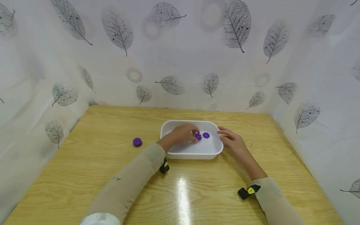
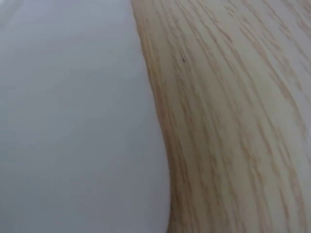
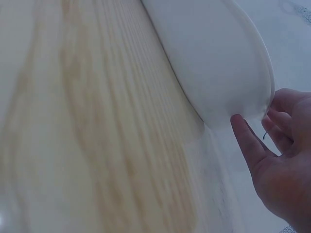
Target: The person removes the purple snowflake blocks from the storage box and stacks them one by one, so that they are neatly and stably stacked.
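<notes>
A white rectangular plastic tray (image 1: 194, 155) sits on the wooden table. Reaching over its left side, my left hand (image 1: 183, 132) pinches a purple flower-shaped disc (image 1: 198, 137) between thumb and fingers inside the tray. Just right of it, a second purple flower-shaped disc (image 1: 206, 135) lies on the tray floor. My right hand (image 1: 234, 142) holds the tray's right end. In the right wrist view, the thumb (image 3: 248, 141) presses the outer wall and the other fingers are at the rim. The left wrist view has only the tray's white wall (image 2: 77, 116) and table, without the hand.
A purple, round, flower-edged piece (image 1: 137, 142), perhaps a stack, lies on the table left of the tray. The wooden table (image 1: 213, 193) is bordered at the back and sides by a white leaf-print curtain (image 1: 185, 62). Each wrist wears a small black camera.
</notes>
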Available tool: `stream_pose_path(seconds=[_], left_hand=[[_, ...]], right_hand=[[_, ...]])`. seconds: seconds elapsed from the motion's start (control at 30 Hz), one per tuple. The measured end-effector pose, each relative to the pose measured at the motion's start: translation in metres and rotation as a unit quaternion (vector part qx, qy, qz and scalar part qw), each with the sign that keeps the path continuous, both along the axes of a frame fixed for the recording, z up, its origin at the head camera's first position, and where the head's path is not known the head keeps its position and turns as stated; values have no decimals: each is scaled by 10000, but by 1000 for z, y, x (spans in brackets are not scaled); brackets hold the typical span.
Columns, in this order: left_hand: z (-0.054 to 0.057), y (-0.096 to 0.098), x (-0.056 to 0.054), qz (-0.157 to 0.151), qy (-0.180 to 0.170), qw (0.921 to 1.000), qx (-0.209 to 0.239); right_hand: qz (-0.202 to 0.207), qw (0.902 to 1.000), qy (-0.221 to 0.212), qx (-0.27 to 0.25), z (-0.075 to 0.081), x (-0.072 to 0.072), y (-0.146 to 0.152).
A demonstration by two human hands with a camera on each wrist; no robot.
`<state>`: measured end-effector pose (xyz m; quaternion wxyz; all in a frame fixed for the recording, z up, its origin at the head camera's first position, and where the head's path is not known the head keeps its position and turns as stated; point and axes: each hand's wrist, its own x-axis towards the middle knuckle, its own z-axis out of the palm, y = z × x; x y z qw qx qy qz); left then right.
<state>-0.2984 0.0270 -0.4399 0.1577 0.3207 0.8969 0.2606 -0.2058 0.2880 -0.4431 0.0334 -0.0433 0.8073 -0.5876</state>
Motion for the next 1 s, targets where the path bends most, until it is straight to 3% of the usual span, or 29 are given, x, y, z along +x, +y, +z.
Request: stream_pose_path(seconds=[0.23,0.4,0.63,1.0], left_hand=[[4,0,0,-171,20,9991,394],[13,-3,4,-104,10,9988,484],[31,-10,16,-128,58,9975,691],[37,-40,35,177,155,9930,1160]], right_hand=[[23,10000,20,-26,-2,1,2],[-1,10000,-22,2,-3,0,2],[-31,10000,-60,-13,1,0,0],[15,10000,-38,37,1,-1,-1]])
